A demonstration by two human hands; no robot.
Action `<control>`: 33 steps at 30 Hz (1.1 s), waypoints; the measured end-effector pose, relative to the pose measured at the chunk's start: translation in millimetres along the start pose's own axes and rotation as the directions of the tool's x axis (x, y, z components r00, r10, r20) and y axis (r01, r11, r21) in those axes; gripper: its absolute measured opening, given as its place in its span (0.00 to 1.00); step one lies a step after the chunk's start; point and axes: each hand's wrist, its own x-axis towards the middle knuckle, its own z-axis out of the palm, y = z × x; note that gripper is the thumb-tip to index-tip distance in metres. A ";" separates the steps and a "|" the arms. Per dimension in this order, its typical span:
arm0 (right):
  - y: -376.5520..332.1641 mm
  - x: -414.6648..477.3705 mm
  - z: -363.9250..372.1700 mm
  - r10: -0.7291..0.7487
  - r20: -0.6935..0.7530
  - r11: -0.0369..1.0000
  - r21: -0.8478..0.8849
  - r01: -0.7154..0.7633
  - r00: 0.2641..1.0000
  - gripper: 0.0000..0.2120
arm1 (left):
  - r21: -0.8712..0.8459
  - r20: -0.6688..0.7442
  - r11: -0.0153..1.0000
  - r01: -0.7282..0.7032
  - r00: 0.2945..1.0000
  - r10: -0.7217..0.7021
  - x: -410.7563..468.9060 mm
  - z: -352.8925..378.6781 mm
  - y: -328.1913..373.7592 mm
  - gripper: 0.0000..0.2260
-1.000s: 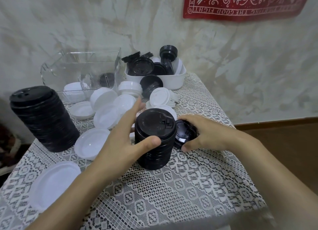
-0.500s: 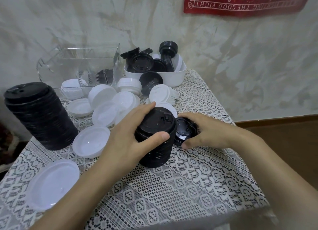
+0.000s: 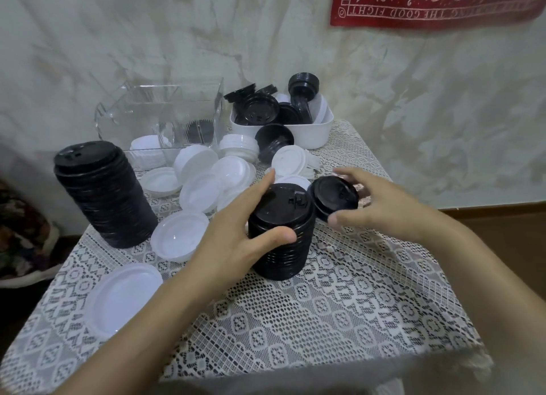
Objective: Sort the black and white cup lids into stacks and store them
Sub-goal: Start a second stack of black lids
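The single black lid has risen off the lace tabletop. My right hand has it in its grip, tilted, apparently by the rim, just beside the top of the short black stack. My left hand wraps its grip round that stack. Loose white lids, a tall black stack, a clear box and a white bin crowd behind, against a mottled wall.

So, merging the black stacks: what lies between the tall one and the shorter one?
In the head view, a white lid and the left hand lie between the tall black stack and the shorter black stack.
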 end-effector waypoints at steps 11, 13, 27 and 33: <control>-52.9 38.9 -27.6 -0.157 -0.095 0.980 0.107 0.167 0.983 0.27 | -0.145 -0.127 0.989 0.032 0.991 -0.051 31.4 -29.4 4.4 0.26; -61.9 45.5 -21.2 -0.178 -0.058 0.976 0.117 0.184 0.982 0.28 | -0.085 -0.140 0.996 0.028 0.989 -0.039 47.1 -35.9 6.0 0.25; -155.6 68.5 16.8 -0.363 -0.005 0.914 0.191 0.357 0.932 0.29 | 0.378 -0.300 0.926 0.014 0.948 0.108 22.7 -117.9 49.8 0.25; -220.3 90.7 57.5 -0.449 0.037 0.862 0.283 0.421 0.893 0.23 | 0.411 -0.375 0.907 0.089 0.924 0.079 1.5 -189.7 41.9 0.24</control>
